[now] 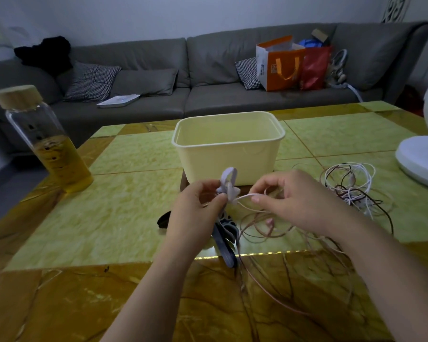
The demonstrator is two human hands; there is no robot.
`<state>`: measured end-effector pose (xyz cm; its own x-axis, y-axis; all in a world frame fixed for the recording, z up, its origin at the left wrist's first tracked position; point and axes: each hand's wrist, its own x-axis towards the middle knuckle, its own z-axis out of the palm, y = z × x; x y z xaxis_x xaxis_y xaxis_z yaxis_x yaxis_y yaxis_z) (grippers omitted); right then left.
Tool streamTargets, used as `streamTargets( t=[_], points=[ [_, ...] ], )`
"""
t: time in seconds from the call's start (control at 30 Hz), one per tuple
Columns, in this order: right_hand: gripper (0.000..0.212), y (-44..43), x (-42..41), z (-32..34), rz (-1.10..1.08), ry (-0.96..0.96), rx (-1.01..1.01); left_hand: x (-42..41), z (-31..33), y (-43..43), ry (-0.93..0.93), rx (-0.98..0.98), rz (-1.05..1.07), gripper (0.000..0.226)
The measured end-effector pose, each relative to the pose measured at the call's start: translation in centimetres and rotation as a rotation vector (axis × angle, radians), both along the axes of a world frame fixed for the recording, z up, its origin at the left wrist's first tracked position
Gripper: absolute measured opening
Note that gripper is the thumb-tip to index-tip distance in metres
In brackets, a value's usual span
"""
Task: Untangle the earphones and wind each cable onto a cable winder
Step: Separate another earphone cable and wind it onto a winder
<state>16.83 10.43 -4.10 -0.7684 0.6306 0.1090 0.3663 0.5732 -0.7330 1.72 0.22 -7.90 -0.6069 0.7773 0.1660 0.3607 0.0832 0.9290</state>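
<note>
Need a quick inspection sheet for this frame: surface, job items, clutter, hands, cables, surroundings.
Surface: glossy green-and-amber marble-patterned table.
Job's things: pale lilac plastic cable winder held up in front of the cream plastic tub; dark cable winders lie on the table below the left hand.
Clutter: glass bottle with wooden lid, part-full of yellow liquid, far left; white fan base at the right edge.
Hands: left hand grips the lilac winder; right hand pinches the pale pink earphone cable beside it.
Cables: the pink cable trails in loose loops toward the person; white, pink and brown tangle lies right of the tub.
Surroundings: grey sofa with cushions, orange paper bag, red bag.
</note>
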Motion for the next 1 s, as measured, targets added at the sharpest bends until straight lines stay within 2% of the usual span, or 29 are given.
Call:
streamTargets(
  t=[0.2,0.43,0.5,0.7,0.77,0.87,1.0],
  points=[
    [0.003,0.8,0.6,0.0,-0.07,0.053,0.156,0.0,0.3,-0.4,0.132,-0.163,-0.182,0.019],
    [0.006,1.1,0.5,-0.4,-0.09,0.162,0.159,-0.1,0.8,-0.8,0.097,-0.224,-0.325,0.021],
    [0.006,1.4,0.5,-0.4,-0.084,0.208,0.073,-0.3,0.9,-0.9,0.044,-0.218,-0.366,0.019],
    [0.01,2.9,0.5,-1.5,-0.035,0.373,-0.354,-0.8,1.1,-1.1,-0.169,-0.154,-0.458,0.02],
    [0.01,3.0,0.2,-2.0,-0.033,0.436,-0.518,-0.7,1.1,-1.1,-0.192,-0.137,-0.497,0.027],
    [0.023,2.4,-1.0,-3.5,-0.022,0.413,-0.683,-0.2,1.1,-1.1,-0.265,-0.065,-0.537,0.03],
    [0.036,0.8,-2.3,-4.7,0.041,0.326,-0.833,-0.2,1.0,-0.7,-0.463,0.087,-0.477,0.029]
  ],
)
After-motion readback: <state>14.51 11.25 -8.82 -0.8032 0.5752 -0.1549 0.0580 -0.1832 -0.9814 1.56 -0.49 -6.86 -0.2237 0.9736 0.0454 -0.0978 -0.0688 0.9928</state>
